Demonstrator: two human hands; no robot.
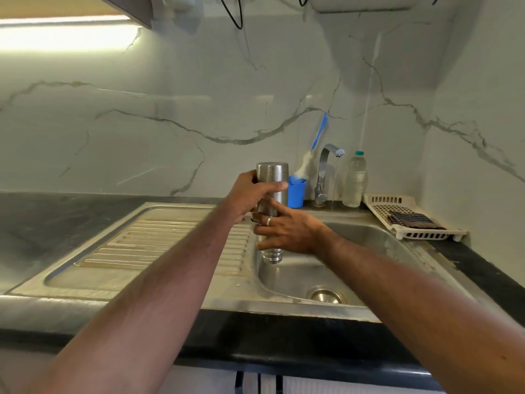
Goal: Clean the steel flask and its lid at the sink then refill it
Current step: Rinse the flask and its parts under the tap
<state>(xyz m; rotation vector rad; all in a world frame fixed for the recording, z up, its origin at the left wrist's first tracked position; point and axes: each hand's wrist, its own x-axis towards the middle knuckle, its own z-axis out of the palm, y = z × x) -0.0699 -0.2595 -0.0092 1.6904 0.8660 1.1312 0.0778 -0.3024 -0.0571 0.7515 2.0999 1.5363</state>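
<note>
Gripping the steel flask [272, 177] upright over the sink [369, 237] rim, the left hand [250, 194] is curling round its upper body while the right hand [287, 228] is wrapping its lower part; the tap [326, 166] is running behind, beside a blue cup [297, 191].

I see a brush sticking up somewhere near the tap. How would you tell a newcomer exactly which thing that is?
Start at the steel sink and find the bent chrome tap behind the basin. Just left of it a blue cup stands on the counter, and the bottle brush leans out of it. It alone has a thin blue handle and a fluffy white head.
</note>
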